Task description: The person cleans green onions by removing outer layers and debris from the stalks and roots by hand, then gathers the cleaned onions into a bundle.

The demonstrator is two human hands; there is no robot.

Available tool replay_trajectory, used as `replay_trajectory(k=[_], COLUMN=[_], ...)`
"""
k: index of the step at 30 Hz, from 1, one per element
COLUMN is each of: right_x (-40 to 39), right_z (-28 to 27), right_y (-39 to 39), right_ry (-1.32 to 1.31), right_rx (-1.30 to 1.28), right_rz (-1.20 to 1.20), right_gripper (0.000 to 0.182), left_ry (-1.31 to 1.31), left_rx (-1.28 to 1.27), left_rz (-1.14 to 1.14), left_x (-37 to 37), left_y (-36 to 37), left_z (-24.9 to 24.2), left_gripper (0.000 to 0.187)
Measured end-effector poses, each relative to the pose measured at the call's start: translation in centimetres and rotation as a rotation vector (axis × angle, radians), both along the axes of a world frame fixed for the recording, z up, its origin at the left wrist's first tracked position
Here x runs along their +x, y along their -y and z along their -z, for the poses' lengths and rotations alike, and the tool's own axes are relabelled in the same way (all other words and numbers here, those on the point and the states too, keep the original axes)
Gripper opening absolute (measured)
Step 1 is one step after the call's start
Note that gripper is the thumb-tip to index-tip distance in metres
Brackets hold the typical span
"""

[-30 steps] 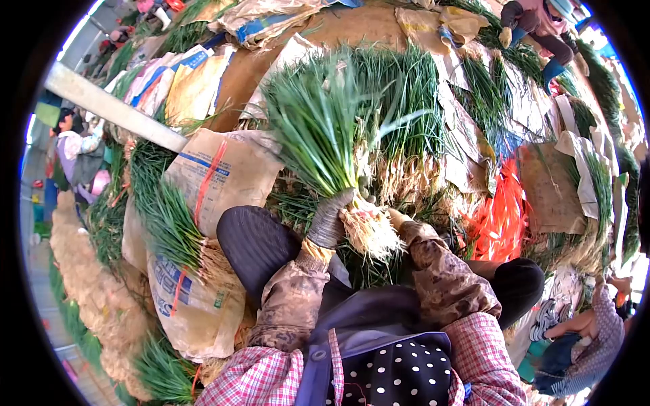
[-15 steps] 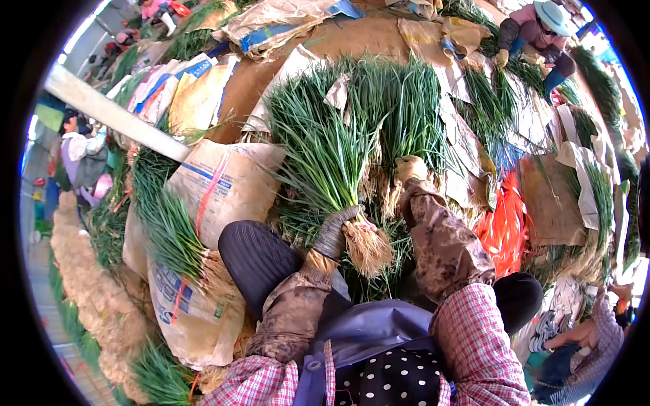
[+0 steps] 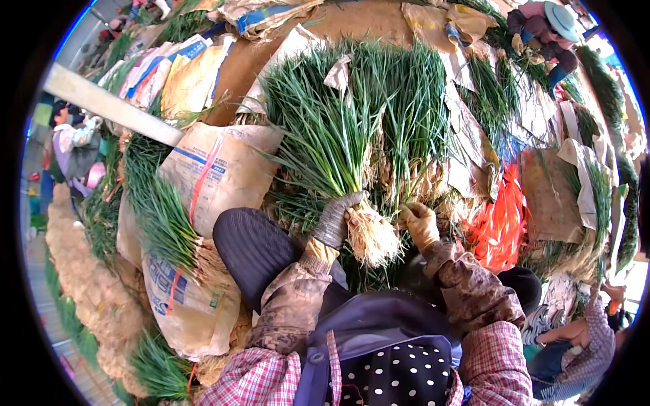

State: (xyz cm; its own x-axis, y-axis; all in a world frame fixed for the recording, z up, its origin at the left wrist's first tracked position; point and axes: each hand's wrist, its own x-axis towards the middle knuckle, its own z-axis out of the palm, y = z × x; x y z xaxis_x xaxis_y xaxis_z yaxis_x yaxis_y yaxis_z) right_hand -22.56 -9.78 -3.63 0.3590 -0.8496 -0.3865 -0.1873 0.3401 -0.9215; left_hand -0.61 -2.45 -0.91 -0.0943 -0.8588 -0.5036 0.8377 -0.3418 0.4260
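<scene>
My left hand, gloved in grey, is closed round a bunch of green stalks, gripping it just above the roots. The bunch is right in front of me, its leaves fanning far and a little left, the pale roots sticking out on the near, right side of my fist.

My right hand, in a yellowish glove, is just right of those roots and apart from them. Its fingers are bent, the tips drawn in toward the thumb; I cannot tell whether a stalk is pinched there.

Beyond my hands lies the pile, leaves to the far side, root ends toward me. A white scrap sits among the leaves.

On my left, a bundle slants over a sack, its root end near my left knee. Red ribbons are heaped to the right of my right hand, beside a brown sheet. At the far right, a person in a blue hat bends over more greens.
</scene>
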Motion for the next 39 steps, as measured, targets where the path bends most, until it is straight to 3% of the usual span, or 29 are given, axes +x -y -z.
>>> replay_trajectory(k=[4, 10, 13, 16, 18, 19, 24, 25, 26, 28, 31, 34, 35, 36, 37, 39], right_x=[1.8, 3.7, 4.0, 2.7, 0.5, 0.2, 4.3, 5.1, 5.9, 6.5, 7.3, 5.6, 4.7, 3.9, 3.2, 3.5], right_z=[-2.9, -5.2, -4.6, -4.5, 2.1, 2.3, -4.1, -3.6, -3.6, -3.5, -2.8, 0.5, 4.2, 4.5, 4.4, 3.4], right_y=[0.3, -0.8, -2.5, -2.1, -0.9, -0.6, 0.8, 0.7, 0.8, 0.9, 0.6, 1.1, 0.3, -1.1, -3.5, -5.6], right_ry=[0.127, 0.213, 0.211, 0.072, 0.078, 0.071, 0.255, 0.224, 0.128, 0.235, 0.256, -0.010, -0.051, -0.036, 0.326, 0.334], right_rx=[0.099, 0.165, 0.127, 0.314, 0.247, 0.252, 0.567, 0.472, 0.400, 0.403, 0.492, 0.471, 0.286, 0.336, 0.676, 0.763], right_rz=[0.127, 0.095, 0.121, 0.287, 0.345, 0.350, 0.259, 0.254, 0.245, 0.286, 0.392, 0.355, 0.169, 0.072, 0.169, -0.014], right_gripper=[0.017, 0.017, 0.014, 0.013, 0.014, 0.017, 0.038, 0.040, 0.038, 0.035, 0.014, 0.009, 0.008, 0.018, 0.025, 0.024], left_ry=[-0.040, -0.174, -0.207, -0.143, -0.139, -0.133, -0.011, 0.013, 0.039, 0.001, 0.013, -0.089, -0.091, -0.095, -0.118, -0.140], left_rx=[0.098, 0.045, 0.075, -0.026, 0.002, 0.011, 0.020, 0.019, 0.018, 0.020, -0.070, -0.140, -0.167, -0.190, -0.237, -0.283], left_rz=[0.093, 0.265, 0.137, 0.131, 0.064, 0.069, 0.075, 0.082, 0.086, 0.093, 0.037, 0.096, 0.079, 0.057, 0.038, -0.018], left_x=[-0.9, -2.4, -2.7, -2.5, -2.4, -2.4, -2.5, -2.3, -2.1, -2.0, -1.9, -1.8, -1.5, -1.4, -1.1, -0.9], left_y=[-0.4, -1.1, -1.0, -1.0, -1.0, -0.9, -1.2, -1.3, -1.3, -1.1, -1.5, -1.8, -1.8, -1.9, -1.7, -1.7], left_z=[3.5, 0.3, 0.4, -1.8, 0.3, 0.1, -0.8, 0.0, 0.8, 2.5, 2.6, 0.0, -1.0, -1.9, -1.9, -4.4], left_gripper=[0.038, 0.040, 0.025, 0.025, 0.027, 0.025, 0.017, 0.017, 0.017, 0.018, 0.027, 0.048, 0.049, 0.050, 0.051, 0.049])
